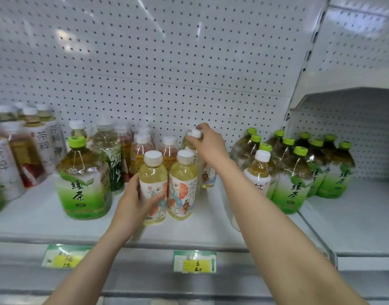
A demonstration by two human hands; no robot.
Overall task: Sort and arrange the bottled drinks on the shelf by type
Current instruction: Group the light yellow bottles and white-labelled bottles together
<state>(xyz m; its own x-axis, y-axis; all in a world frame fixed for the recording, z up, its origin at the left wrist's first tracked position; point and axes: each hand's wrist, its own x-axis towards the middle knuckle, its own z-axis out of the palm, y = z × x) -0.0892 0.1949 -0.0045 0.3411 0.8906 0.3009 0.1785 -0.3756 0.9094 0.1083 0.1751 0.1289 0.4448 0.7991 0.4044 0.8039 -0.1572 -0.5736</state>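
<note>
On the shelf [211, 225], the left hand [134, 203] wraps its fingers round a near yellow bottle [154, 186], probably to line it beside its twin [182, 186]. The right hand [208, 144] pinches a far bottle's white cap [194, 133], apparently lifting it towards that pair.

Both arms reach over a white shelf [211, 221] backed by pegboard [167, 62]. The left hand [134, 203] wraps the side of a pale yellow bottle with a floral label [153, 188], which stands upright beside a matching bottle [183, 186]. The right hand [209, 144] pinches the white cap of a bottle further back [194, 135]. A big green tea bottle [83, 181] stands to the left, and a cluster of green-capped bottles [299, 168] crowds the right. Two price tags [194, 261] hang on the front edge.
</note>
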